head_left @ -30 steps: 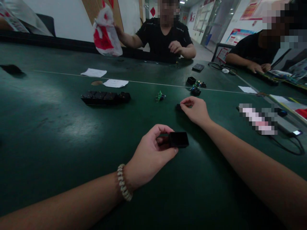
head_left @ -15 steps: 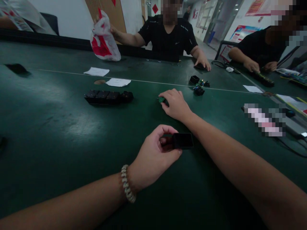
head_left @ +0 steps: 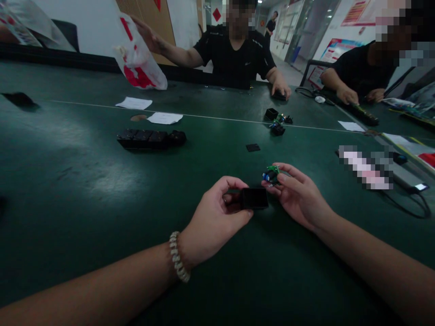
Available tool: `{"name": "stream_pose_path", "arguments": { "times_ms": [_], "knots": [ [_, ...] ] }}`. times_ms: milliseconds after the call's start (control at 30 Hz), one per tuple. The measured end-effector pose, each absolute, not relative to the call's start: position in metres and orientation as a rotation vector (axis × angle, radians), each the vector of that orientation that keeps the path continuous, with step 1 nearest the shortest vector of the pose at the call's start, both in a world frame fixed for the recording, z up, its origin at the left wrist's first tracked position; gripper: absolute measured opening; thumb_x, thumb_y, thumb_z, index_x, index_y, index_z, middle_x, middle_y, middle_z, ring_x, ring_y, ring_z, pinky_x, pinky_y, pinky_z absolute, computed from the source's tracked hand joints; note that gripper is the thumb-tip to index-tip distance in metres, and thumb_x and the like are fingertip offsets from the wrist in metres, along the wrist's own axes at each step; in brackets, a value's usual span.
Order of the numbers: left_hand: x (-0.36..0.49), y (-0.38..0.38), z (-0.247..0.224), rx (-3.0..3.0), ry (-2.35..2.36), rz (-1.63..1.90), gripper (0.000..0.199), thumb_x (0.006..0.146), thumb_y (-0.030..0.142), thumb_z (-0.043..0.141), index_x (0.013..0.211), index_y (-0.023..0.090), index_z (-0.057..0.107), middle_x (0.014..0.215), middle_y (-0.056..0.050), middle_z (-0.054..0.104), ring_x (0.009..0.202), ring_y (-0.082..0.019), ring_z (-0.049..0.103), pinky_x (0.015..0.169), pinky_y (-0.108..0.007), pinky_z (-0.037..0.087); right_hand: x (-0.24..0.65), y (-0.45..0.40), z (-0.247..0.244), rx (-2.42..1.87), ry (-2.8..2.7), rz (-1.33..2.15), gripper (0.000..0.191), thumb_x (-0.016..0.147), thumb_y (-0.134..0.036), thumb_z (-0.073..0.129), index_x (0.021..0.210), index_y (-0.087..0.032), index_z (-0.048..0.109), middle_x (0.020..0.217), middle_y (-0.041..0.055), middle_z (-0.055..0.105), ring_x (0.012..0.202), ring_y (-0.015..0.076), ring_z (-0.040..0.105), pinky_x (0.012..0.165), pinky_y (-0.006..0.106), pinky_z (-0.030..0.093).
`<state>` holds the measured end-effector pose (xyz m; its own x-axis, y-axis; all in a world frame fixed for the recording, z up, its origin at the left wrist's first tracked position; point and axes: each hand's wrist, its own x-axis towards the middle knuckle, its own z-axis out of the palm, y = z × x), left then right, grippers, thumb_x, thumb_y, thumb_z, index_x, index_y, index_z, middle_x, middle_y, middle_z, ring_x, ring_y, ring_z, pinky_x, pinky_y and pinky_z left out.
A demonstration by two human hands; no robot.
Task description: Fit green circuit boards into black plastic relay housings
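Board (head_left: 273, 171) in right hand (head_left: 302, 194), box (head_left: 254, 198) in left hand (head_left: 217, 218)

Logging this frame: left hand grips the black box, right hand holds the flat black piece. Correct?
Not quite: the head view shows the right hand holding a green circuit board, while the flat black piece lies on the table. The left hand does grip the black box.

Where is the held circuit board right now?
In the head view, right of centre: the circuit board is between the fingers of the right hand, just above and right of the open black box in the left hand.
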<state>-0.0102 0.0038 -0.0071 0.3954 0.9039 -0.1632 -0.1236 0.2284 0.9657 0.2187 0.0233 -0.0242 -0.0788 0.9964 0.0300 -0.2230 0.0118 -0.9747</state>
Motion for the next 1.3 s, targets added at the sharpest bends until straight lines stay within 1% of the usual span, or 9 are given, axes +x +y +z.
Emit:
{"name": "stream_pose_path", "arguments": {
  "times_ms": [100,233,333,433,633,833,933,1167,1300],
  "knots": [
    [-0.009,0.004,-0.007,1.107,0.911,0.851,0.042,0.078,0.011,0.083,0.112,0.022,0.063,0.115,-0.006,0.075,0.112,-0.025,0.073,0.092,-0.041,0.061,0.222,0.014,-0.020,-0.932,-1.014,1.501,0.031,0.088,-0.035,0.083,0.116,-0.026,0.075,0.104,0.0042,0.081,0.086,0.0188,0.078,0.076,0.032,0.065],
    [-0.006,0.004,-0.006,1.073,0.921,0.847,0.043,0.075,0.009,0.083,0.110,0.022,0.062,0.108,-0.005,0.075,0.105,-0.024,0.074,0.089,-0.039,0.060,0.220,0.019,-0.019,-0.898,-0.960,1.578,0.029,0.085,-0.036,0.085,0.110,-0.023,0.079,0.100,0.0069,0.081,0.076,0.0170,0.071,0.068,0.030,0.062],
    [-0.005,0.004,-0.004,1.072,0.914,0.865,0.042,0.074,0.010,0.083,0.108,0.022,0.062,0.105,-0.004,0.076,0.104,-0.023,0.074,0.090,-0.039,0.059,0.220,0.023,-0.019,-0.874,-0.919,1.665,0.027,0.085,-0.035,0.086,0.107,-0.022,0.079,0.097,0.0061,0.081,0.072,0.0156,0.070,0.069,0.029,0.063],
    [-0.004,0.005,-0.003,1.064,0.908,0.867,0.042,0.074,0.009,0.084,0.108,0.022,0.063,0.108,-0.004,0.076,0.107,-0.024,0.074,0.093,-0.040,0.059,0.222,0.024,-0.019,-0.843,-0.941,1.686,0.024,0.088,-0.035,0.084,0.108,-0.023,0.079,0.096,0.0052,0.081,0.072,0.0145,0.070,0.071,0.028,0.064],
    [-0.004,0.005,-0.004,1.056,0.927,0.858,0.042,0.074,0.008,0.084,0.109,0.021,0.063,0.108,-0.004,0.076,0.105,-0.023,0.074,0.090,-0.038,0.059,0.222,0.024,-0.022,-0.822,-0.950,1.681,0.022,0.087,-0.033,0.085,0.105,-0.023,0.079,0.097,0.0042,0.080,0.074,0.0137,0.071,0.072,0.027,0.065],
    [-0.004,0.005,-0.008,1.051,0.893,0.860,0.041,0.076,0.009,0.083,0.109,0.021,0.062,0.109,-0.004,0.076,0.107,-0.022,0.073,0.091,-0.036,0.058,0.222,0.023,-0.024,-0.838,-0.959,1.661,0.034,0.084,-0.032,0.089,0.116,-0.027,0.079,0.101,0.0027,0.080,0.077,0.0155,0.072,0.076,0.032,0.065],
    [-0.005,0.005,-0.008,1.044,0.889,0.856,0.041,0.077,0.009,0.083,0.110,0.021,0.062,0.111,-0.004,0.075,0.109,-0.023,0.074,0.093,-0.038,0.058,0.221,0.023,-0.024,-0.853,-0.924,1.663,0.038,0.081,-0.031,0.091,0.117,-0.028,0.079,0.105,0.0026,0.080,0.080,0.0164,0.073,0.077,0.033,0.065],
    [-0.005,0.006,-0.007,1.056,0.888,0.858,0.042,0.075,0.008,0.083,0.110,0.021,0.063,0.111,-0.005,0.075,0.109,-0.023,0.073,0.092,-0.038,0.058,0.213,0.020,-0.018,-0.845,-0.828,1.614,0.035,0.082,-0.031,0.092,0.114,-0.031,0.079,0.099,-0.0007,0.081,0.088,0.0150,0.078,0.079,0.026,0.066],
    [-0.005,0.005,-0.008,1.054,0.881,0.853,0.043,0.075,0.008,0.083,0.111,0.021,0.063,0.111,-0.005,0.076,0.108,-0.022,0.073,0.092,-0.038,0.058,0.209,0.019,-0.015,-0.839,-0.801,1.610,0.028,0.081,-0.029,0.093,0.105,-0.031,0.079,0.097,-0.0021,0.082,0.082,0.0126,0.080,0.073,0.020,0.064]
  ]
}}
